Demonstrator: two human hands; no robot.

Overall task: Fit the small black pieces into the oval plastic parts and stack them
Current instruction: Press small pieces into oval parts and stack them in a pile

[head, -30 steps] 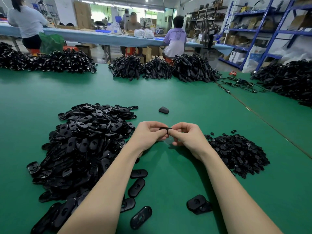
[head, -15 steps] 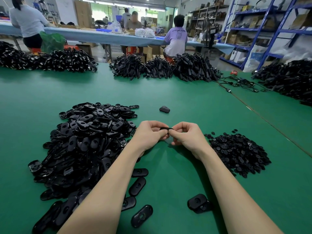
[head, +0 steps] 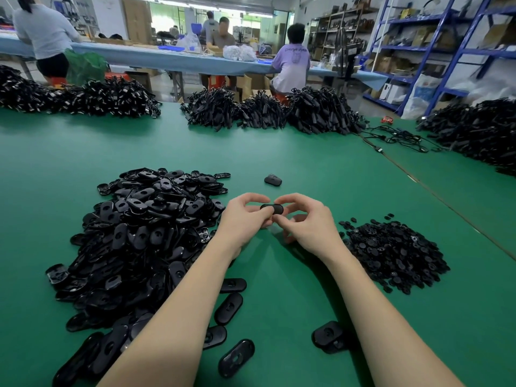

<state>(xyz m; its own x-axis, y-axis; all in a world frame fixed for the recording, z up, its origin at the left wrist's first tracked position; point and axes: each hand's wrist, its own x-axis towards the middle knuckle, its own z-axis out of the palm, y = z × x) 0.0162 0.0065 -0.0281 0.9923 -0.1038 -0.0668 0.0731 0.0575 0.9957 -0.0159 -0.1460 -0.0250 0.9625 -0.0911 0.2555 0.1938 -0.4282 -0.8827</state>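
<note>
Black oval part [head: 272, 209] pinched between left hand [head: 243, 222] and right hand [head: 308, 223]

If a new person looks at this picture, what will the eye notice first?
First, the two hands in the middle, left hand and right hand, pinching one oval plastic part between them above the green table. Then the big heap of oval parts to the left of the arms, and the smaller heap of small black pieces to the right.

Green table [head: 307, 163], black cable bundles [head: 268, 113], blue shelving [head: 435, 48], seated workers behind
</note>
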